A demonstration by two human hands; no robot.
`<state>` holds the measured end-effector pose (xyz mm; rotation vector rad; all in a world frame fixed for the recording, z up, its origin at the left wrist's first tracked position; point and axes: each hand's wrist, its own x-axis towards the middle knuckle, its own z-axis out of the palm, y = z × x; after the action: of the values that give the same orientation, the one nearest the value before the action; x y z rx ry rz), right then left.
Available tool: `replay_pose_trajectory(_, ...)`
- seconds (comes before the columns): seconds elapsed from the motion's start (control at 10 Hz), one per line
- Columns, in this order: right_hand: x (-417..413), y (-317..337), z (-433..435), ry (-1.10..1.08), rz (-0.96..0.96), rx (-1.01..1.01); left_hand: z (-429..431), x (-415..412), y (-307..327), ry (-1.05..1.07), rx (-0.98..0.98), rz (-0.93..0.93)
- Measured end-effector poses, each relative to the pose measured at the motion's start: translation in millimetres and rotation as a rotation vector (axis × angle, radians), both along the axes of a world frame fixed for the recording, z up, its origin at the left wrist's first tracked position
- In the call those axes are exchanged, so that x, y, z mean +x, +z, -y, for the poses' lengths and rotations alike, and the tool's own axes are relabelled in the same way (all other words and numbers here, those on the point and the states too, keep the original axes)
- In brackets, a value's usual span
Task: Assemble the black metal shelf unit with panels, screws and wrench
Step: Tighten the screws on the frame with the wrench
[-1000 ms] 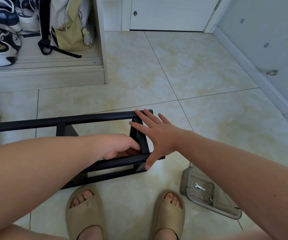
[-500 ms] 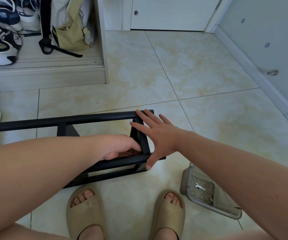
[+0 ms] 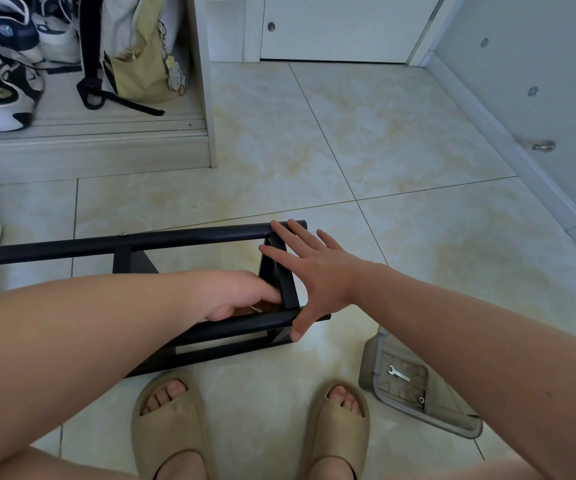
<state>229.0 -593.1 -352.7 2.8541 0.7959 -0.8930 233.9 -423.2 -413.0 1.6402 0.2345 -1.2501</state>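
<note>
A: What is changed from a second ago?

B: Almost nothing is changed. The black shelf frame is kept in the same spot on the floor, and both hands are kept on its right end. Only a tiny shift is seen in the picture.

A: How is the right hand held?

B: The right hand is spread wide open and laid flat against the end panel of the frame. Its fingers are rested on the far bar, and its thumb is pressed on the near bar. Nothing is gripped by it.

A: And the left hand?

B: The left hand is tucked inside the frame, just beside the end panel and above the near bar. Its fingers are curled in. Something small and pale is seen under them, but what it is cannot be told.

A: Where is the frame next to the body?

B: It is laid on its side, just past the two tan slippers, with its long bars stretched off to the left.

A: Where is the wrench?

B: The small silver wrench is left in a grey tray on the floor, to the right, partly hidden under the right arm. It is well apart from both hands.
</note>
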Motion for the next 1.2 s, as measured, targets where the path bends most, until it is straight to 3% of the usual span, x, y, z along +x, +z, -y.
replay_pose_trajectory(0.1, -0.2, 0.2, -0.5, -0.001, -0.002, 0.000, 1.8, 0.0, -0.4, -0.023, 0.002, 0.047)
replay_pose_trajectory(0.4, -0.2, 1.1, -0.5, -0.005, -0.003, 0.002, -2.4, 0.0, -2.8, 0.015, -0.028, -0.050)
replay_pose_trajectory(0.6, -0.1, 1.1, -0.9, -0.005, -0.002, -0.001, 0.8, -0.9, 0.1, -0.039, -0.021, 0.036)
replay_pose_trajectory(0.9, 0.2, 2.1, -1.1, -0.007, -0.004, -0.007, -2.4, -0.2, 3.0, 0.004, -0.042, -0.063)
replay_pose_trajectory(1.2, 0.5, 1.8, -1.3, -0.011, -0.003, -0.003, -1.2, 1.4, 1.6, 0.007, -0.013, 0.006)
